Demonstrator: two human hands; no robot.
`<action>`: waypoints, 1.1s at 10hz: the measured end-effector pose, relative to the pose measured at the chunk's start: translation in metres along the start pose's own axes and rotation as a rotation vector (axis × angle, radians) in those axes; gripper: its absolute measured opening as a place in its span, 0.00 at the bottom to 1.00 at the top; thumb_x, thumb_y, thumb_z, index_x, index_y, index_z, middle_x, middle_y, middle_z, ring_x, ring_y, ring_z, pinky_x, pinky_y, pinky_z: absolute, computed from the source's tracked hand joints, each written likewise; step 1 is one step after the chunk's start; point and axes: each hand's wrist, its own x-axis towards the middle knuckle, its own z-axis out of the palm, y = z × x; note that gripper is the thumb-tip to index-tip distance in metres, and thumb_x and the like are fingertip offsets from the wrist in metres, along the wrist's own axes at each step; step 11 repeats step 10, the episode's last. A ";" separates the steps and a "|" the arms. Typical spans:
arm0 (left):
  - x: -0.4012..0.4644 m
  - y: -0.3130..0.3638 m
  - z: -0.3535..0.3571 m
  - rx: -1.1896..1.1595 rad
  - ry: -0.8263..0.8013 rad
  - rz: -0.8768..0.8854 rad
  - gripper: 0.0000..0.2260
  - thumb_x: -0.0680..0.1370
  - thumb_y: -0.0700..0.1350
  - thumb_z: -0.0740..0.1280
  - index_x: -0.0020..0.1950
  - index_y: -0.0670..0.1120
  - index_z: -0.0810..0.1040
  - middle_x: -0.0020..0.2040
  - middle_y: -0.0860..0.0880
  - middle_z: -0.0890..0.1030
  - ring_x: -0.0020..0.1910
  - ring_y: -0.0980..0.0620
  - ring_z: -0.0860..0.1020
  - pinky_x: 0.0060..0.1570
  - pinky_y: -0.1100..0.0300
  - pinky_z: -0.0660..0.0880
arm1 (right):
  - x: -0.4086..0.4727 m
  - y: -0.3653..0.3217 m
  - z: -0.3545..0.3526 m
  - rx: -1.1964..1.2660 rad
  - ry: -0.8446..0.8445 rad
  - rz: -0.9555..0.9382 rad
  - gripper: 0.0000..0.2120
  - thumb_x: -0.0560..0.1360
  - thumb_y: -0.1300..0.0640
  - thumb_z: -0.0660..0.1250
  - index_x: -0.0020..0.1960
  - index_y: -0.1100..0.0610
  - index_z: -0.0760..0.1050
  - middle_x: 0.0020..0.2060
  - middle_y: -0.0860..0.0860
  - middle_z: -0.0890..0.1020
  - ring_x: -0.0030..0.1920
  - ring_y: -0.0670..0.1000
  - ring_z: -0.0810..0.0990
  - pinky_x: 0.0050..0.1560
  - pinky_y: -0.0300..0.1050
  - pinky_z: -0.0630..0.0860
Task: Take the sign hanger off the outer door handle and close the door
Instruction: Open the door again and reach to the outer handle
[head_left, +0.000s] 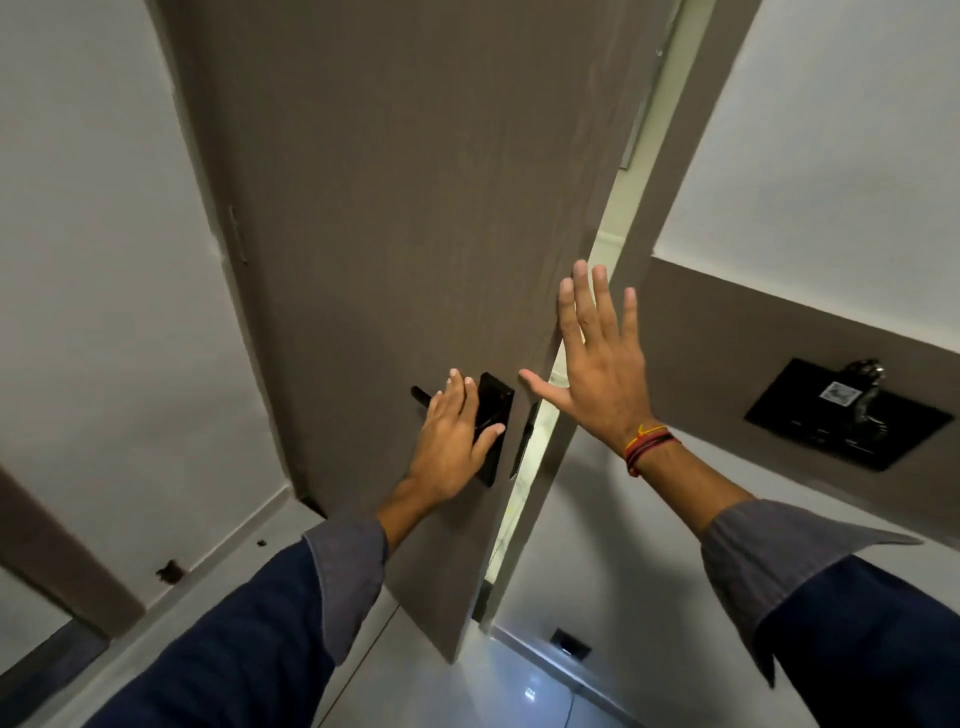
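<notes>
A grey-brown wooden door (405, 218) fills the middle of the head view, ajar by a narrow bright gap along its right edge. A black lock plate (493, 410) with a black lever handle (420, 396) sits on the inner face. My left hand (452, 441) rests over the lever, fingers extended and thumb on the plate. My right hand (597, 364) is spread flat with fingers apart at the door's free edge, holding nothing. No sign hanger shows; the outer handle is hidden behind the door.
The door frame (670, 156) rises right of the gap. A black wall-mounted holder (847, 415) with a metal fitting hangs on the brown wall panel at right. White walls stand on both sides. A floor socket (570, 644) lies on the glossy floor below.
</notes>
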 end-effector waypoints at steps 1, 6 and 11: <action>0.042 0.016 0.019 -0.007 -0.040 -0.043 0.37 0.83 0.61 0.59 0.81 0.37 0.52 0.81 0.34 0.52 0.81 0.40 0.52 0.79 0.49 0.50 | 0.004 0.023 0.007 -0.166 -0.066 0.059 0.58 0.76 0.25 0.62 0.85 0.62 0.40 0.85 0.62 0.51 0.85 0.63 0.51 0.82 0.67 0.47; 0.146 0.053 0.073 0.183 -0.119 -0.116 0.38 0.84 0.59 0.57 0.79 0.31 0.50 0.78 0.27 0.53 0.79 0.33 0.56 0.79 0.43 0.56 | 0.053 0.052 0.063 -0.580 -0.250 0.076 0.07 0.77 0.62 0.66 0.44 0.63 0.81 0.84 0.66 0.52 0.85 0.63 0.49 0.82 0.68 0.46; 0.156 0.061 0.041 0.188 -0.229 -0.142 0.38 0.82 0.56 0.63 0.79 0.32 0.50 0.79 0.28 0.53 0.79 0.30 0.52 0.79 0.38 0.54 | 0.061 0.049 0.029 -0.437 -0.231 0.075 0.12 0.79 0.60 0.62 0.53 0.64 0.82 0.84 0.67 0.52 0.85 0.64 0.48 0.83 0.69 0.49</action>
